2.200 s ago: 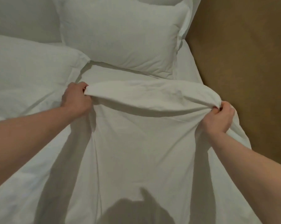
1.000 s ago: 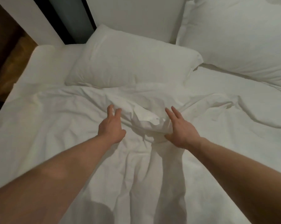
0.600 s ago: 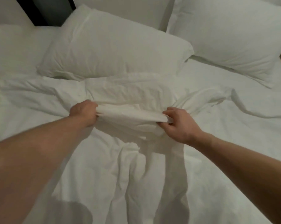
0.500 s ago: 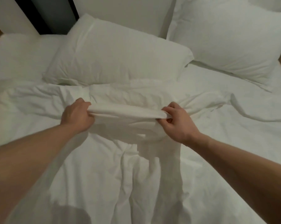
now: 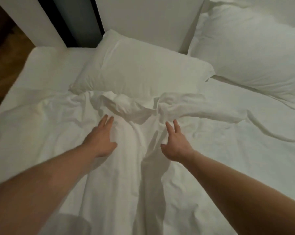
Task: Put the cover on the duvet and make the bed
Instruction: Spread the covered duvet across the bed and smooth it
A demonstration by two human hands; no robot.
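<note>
Left hand (image 5: 101, 139) and right hand (image 5: 175, 143) lie flat, fingers straight, on the rumpled white duvet (image 5: 126, 175); two pillows (image 5: 143, 68) at twelve o'clock

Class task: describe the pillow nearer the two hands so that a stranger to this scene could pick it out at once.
Start at the white headboard. Just below it lies the near pillow, flat, its front edge meeting the bunched duvet. Unlike the far pillow at upper right, it sits straight ahead of both hands.

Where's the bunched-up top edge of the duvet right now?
In the head view the bunched duvet edge lies mid-bed, just below the near pillow and just beyond the fingertips of the left hand and right hand.
</note>
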